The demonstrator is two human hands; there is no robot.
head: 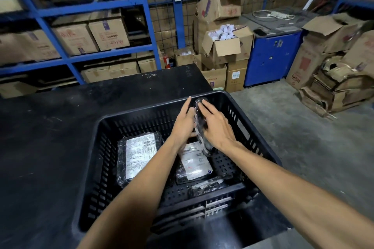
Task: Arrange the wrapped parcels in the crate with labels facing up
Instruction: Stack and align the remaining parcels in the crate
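Observation:
A black slatted plastic crate (101, 139) stands on a black table. Inside lie two black wrapped parcels with white labels facing up: a large parcel (139, 153) at the left and a smaller parcel (195, 162) in the middle, partly under my arm. A third wrapped parcel (200, 119) stands on edge over the crate's far right part, pressed between my palms, its label not visible. My left hand (183, 125) lies flat against its left side, and my right hand (215, 125) covers its right side. A crumpled bit of plastic wrap (204, 186) lies near the crate's front wall.
The black table (50, 137) stretches left and behind the crate. Blue racks (97, 6) with cardboard boxes stand behind it. Open cartons (222, 44), a blue cabinet (271, 60) and flattened cardboard (334, 87) stand on the concrete floor at right.

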